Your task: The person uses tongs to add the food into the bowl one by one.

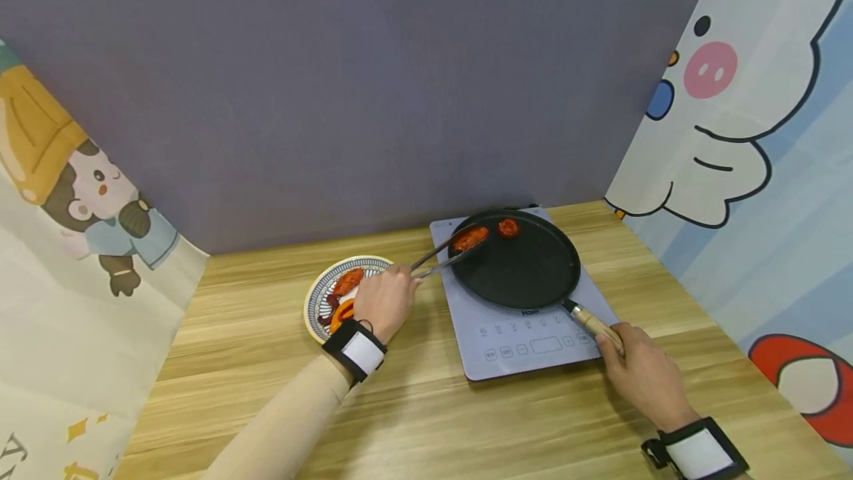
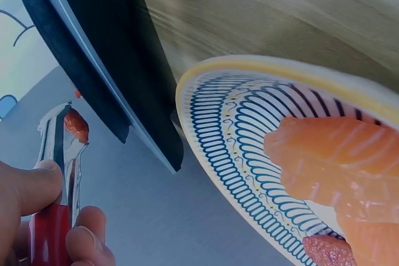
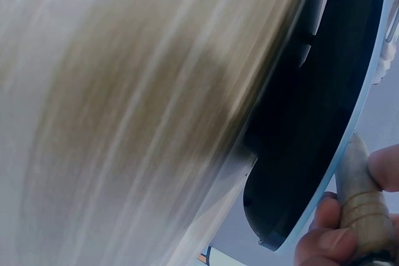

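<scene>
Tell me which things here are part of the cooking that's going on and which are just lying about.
In use:
- left hand gripping tongs
- meat piece in the tongs' tips
- second meat piece in the pan
- frying pan, its handle gripped by the right hand
- induction cooker
- patterned plate with more food

Just about:
- cartoon curtains
- wooden table

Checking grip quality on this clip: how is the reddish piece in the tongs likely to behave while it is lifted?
The piece looks glossy, so probably slippery. It appears soft and small, likely light, perhaps sagging. The tongs pinch it over the pan.
</scene>
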### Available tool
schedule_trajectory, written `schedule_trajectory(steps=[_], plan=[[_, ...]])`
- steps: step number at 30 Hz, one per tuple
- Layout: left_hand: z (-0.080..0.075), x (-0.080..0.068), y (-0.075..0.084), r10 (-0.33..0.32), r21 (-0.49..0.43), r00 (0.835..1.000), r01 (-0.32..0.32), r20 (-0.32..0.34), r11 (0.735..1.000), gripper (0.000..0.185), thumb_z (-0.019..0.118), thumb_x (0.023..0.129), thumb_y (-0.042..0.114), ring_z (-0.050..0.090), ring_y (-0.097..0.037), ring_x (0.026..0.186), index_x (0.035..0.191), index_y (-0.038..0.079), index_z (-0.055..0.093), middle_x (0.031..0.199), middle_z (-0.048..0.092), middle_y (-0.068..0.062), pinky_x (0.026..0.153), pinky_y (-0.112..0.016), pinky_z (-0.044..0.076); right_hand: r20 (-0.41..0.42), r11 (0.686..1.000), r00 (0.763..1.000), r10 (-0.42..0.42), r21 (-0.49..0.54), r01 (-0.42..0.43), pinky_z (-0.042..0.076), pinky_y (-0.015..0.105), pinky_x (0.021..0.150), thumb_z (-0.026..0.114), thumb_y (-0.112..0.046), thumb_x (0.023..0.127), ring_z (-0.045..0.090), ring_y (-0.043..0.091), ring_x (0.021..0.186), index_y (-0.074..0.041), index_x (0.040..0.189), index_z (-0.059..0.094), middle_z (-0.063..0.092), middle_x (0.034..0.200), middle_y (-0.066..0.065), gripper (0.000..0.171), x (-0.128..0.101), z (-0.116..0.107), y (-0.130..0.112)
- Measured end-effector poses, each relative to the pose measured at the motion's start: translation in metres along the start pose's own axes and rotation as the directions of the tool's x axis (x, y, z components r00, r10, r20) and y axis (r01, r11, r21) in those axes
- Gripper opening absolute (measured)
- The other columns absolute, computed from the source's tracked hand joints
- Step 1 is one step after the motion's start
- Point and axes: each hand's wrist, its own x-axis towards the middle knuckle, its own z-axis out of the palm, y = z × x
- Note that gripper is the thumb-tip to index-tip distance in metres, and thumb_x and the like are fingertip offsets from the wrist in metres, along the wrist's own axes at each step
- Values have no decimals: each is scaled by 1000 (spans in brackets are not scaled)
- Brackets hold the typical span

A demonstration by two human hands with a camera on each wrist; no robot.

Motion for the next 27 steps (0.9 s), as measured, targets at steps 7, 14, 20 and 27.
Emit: schedule_trajectory(steps=[7,14,20,27], plan=[[3,10,4,-24,24,998,23,55,999,28,70,86,36,57,-24,48,76,11,64,66,62,-3,39,-38,40,-5,1000,1000,3,-1,-3,27,31,44,56,-26,96,39,16,52,4,106,57,45,69,4,31,0,0,1],[6,16,6,-20,38,995,16,100,999,27,68,88,36,57,-23,49,77,11,63,67,63,-2,41,-37,41,-5,1000,1000,4,1,-4,27,31,44,56,-26,96,40,16,53,4,106,58,46,69,4,31,0,0,0],[12,18,7,-40,24,990,37,132,999,27,67,89,36,59,-25,52,80,11,65,70,65,-3,43,-39,43,-3,1000,1000,3,6,-3,27,31,44,55,-25,97,40,16,53,4,106,57,45,69,4,30,0,0,0],[15,22,10,-35,22,990,32,137,999,27,68,88,36,58,-24,50,79,11,68,67,64,-3,41,-39,41,-8,1000,1000,3,11,-3,27,31,43,55,-26,97,39,15,52,3,106,57,45,69,4,31,-1,1,1]])
